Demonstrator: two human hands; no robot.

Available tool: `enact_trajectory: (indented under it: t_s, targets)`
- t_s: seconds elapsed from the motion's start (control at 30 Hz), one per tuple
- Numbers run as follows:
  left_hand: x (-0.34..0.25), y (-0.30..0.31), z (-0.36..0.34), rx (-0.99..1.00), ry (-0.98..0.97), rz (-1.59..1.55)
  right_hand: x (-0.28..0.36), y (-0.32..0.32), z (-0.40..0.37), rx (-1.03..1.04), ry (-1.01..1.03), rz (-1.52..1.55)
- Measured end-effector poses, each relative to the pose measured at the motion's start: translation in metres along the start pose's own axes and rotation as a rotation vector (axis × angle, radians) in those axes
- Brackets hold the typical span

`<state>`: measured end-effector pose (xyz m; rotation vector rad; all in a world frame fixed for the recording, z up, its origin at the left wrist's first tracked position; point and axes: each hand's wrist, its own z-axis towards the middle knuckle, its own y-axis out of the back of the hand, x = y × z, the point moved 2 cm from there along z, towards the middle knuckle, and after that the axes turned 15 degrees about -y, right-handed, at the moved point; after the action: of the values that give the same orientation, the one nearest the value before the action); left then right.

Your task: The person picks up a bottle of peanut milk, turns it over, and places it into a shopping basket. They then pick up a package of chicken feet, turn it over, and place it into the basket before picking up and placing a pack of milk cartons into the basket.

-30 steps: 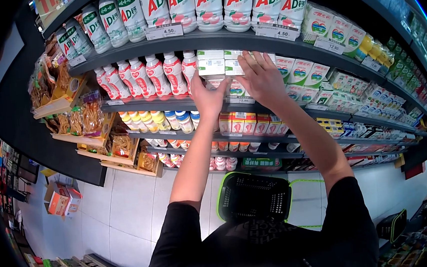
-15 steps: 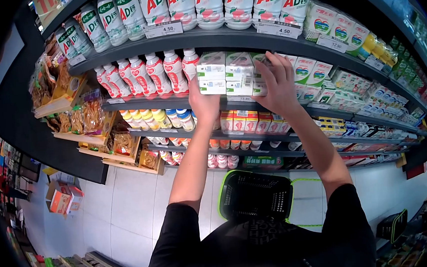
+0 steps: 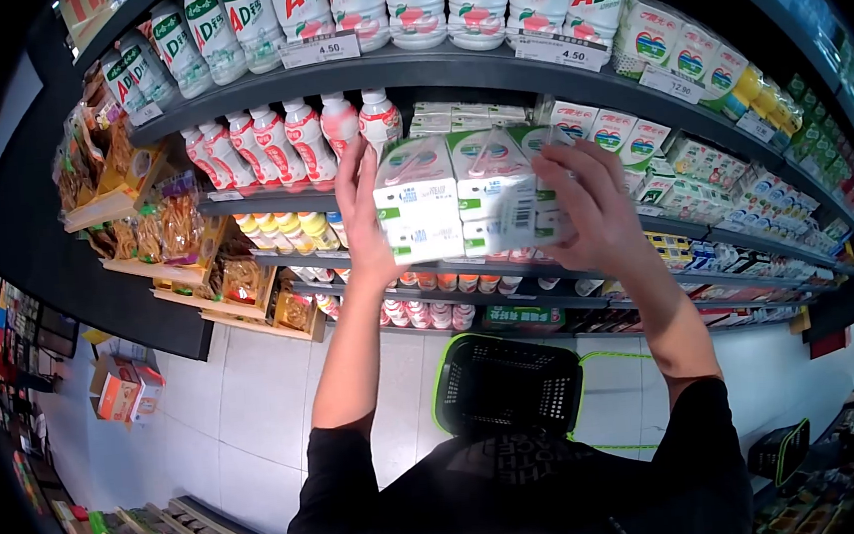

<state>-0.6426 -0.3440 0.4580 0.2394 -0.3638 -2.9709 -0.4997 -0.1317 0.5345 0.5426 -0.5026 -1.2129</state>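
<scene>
Holding a shrink-wrapped multipack [image 3: 462, 199] of white-and-green cartons in front of the shelf [image 3: 451, 66], we clamp it between our left hand [image 3: 363, 217] at its 9 o'clock and our right hand [image 3: 598, 208] at 3 o'clock. Its print is too small to read. At 12 o'clock stand bottles [image 3: 416, 2] marked "AD", with price tags [image 3: 318, 50] reading "4.50". A black basket [image 3: 507, 391] sits at 6 o'clock.
</scene>
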Motion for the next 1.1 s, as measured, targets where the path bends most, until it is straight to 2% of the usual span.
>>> enact_trajectory:
  t_s: [0.07,0.1,0.2,0.27,0.3,0.33,0.37,0.4,0.43,0.57,0.67,0.8,0.83,0.93,1.0,1.1]
  targets:
    - [-0.013,0.014,0.015,-0.002,-0.111,-0.036,0.010,0.023,0.007,0.083,-0.026,0.091]
    - [-0.014,0.014,0.016,-0.024,-0.071,-0.303,0.013,0.032,0.010,0.106,-0.030,0.138]
    - [-0.022,0.024,0.010,-0.116,0.268,-1.000,0.018,0.052,0.016,0.158,-0.090,0.229]
    - [-0.041,0.030,0.011,-0.169,0.376,-1.115,0.016,0.059,0.011,0.129,-0.131,0.289]
    - [-0.057,0.030,0.019,-0.185,0.333,-1.018,0.013,0.062,0.008,0.116,-0.149,0.318]
    - [-0.073,0.030,0.026,-0.203,0.295,-0.920,0.006,0.060,0.003,0.083,-0.190,0.489]
    - [-0.084,0.029,0.028,-0.272,0.462,-1.026,-0.004,0.052,-0.006,0.052,-0.235,0.662]
    - [-0.091,0.022,0.021,-0.365,0.539,-1.106,-0.014,0.044,-0.019,0.020,-0.286,0.834]
    - [-0.094,0.018,0.012,-0.387,0.598,-1.167,-0.022,0.036,-0.034,0.076,-0.334,0.858]
    - [-0.114,0.005,-0.023,-0.413,0.784,-1.291,0.005,0.014,-0.086,0.069,-0.634,1.259]
    - [-0.132,0.002,-0.042,-0.363,0.999,-1.245,0.019,0.015,-0.119,0.055,-0.876,1.413]
    - [-0.162,0.002,-0.036,-0.311,1.210,-1.104,0.019,0.017,-0.150,0.023,-1.068,1.568]
    - [-0.167,0.001,-0.036,-0.268,1.186,-1.101,0.020,0.022,-0.151,0.020,-1.082,1.575]
    - [-0.179,0.003,-0.037,-0.133,0.948,-1.156,0.016,0.035,-0.158,-0.013,-1.070,1.666]
    - [-0.182,0.005,-0.046,-0.006,0.824,-1.092,0.018,0.047,-0.157,-0.057,-1.169,1.712]
    - [-0.201,-0.003,-0.055,0.023,0.754,-1.022,0.019,0.065,-0.163,-0.054,-1.222,1.723]
